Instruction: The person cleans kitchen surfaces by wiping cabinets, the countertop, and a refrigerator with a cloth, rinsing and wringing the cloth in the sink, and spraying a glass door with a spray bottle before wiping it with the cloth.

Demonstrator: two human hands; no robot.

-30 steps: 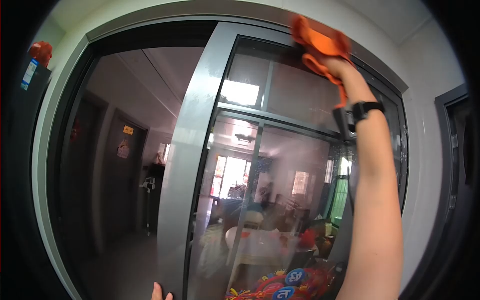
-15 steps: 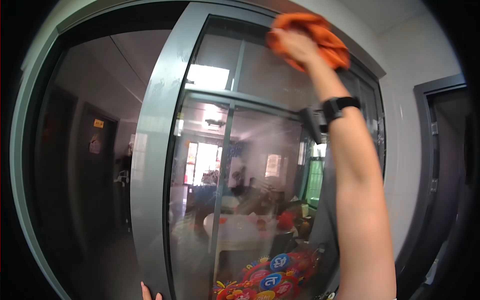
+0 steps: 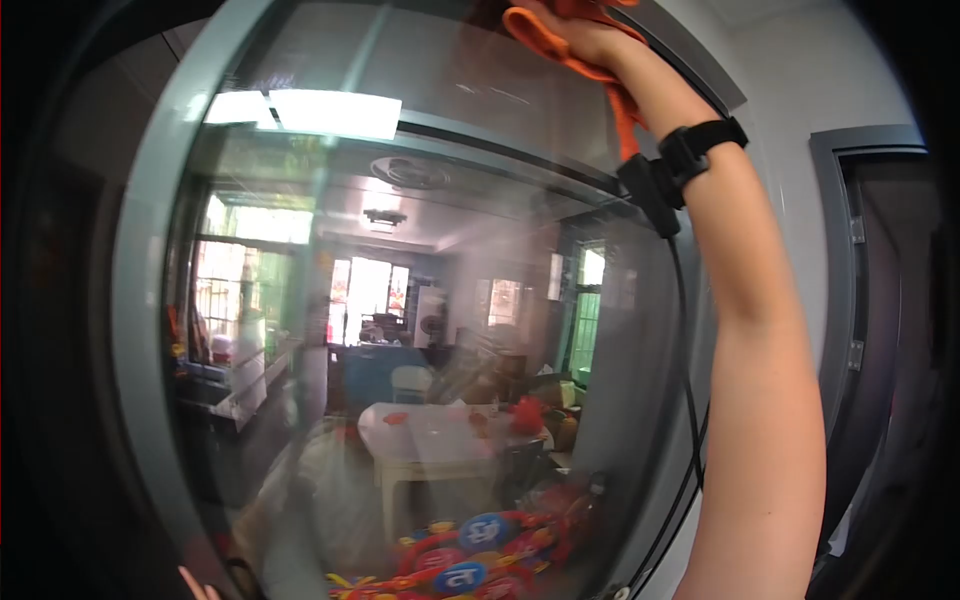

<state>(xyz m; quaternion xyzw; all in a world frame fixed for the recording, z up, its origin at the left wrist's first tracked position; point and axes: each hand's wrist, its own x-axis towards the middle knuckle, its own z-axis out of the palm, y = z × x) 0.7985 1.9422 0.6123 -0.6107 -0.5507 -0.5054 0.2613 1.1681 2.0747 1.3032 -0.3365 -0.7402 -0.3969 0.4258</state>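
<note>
High at the top edge of the view, my right hand holds an orange cloth against the upper part of a glass door. Part of the cloth hangs down below the hand, and the top of it is cut off. A black strap with a small device is around my right wrist. Only the fingertips of my left hand show at the bottom left, stretched out beside the grey door frame; the rest of that hand is out of view.
Low on the glass is a colourful sticker with round blue and red shapes. A white table and bright windows show in the glass. A black cable hangs from the wrist device. At the right stands a dark doorway.
My right hand and the orange cloth have shifted up towards the top edge of the view. The door frame and my left fingertips appear further left.
</note>
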